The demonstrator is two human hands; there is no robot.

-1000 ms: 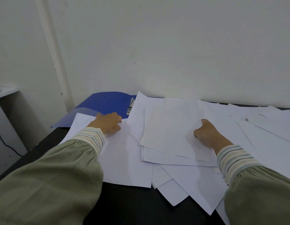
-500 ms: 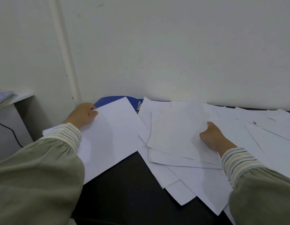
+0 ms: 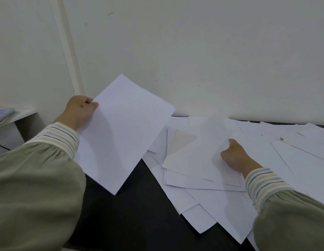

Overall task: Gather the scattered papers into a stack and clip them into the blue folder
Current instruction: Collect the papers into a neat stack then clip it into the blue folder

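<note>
One sheet (image 3: 121, 131) is pinched by its edge in the left hand (image 3: 79, 111) above the dark tabletop (image 3: 130, 223), the right hand (image 3: 233, 154) grips another among the scattered papers (image 3: 203, 196), so stacking has barely begun, with the blue folder unseen.

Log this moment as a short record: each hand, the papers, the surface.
left hand: pinches a white sheet at its edge, lifted off the table
right hand: grips the top sheet of the pile, its far edge curling up
pile: loose overlapping sheets, not squared
table: dark
blue folder: not visible
</note>
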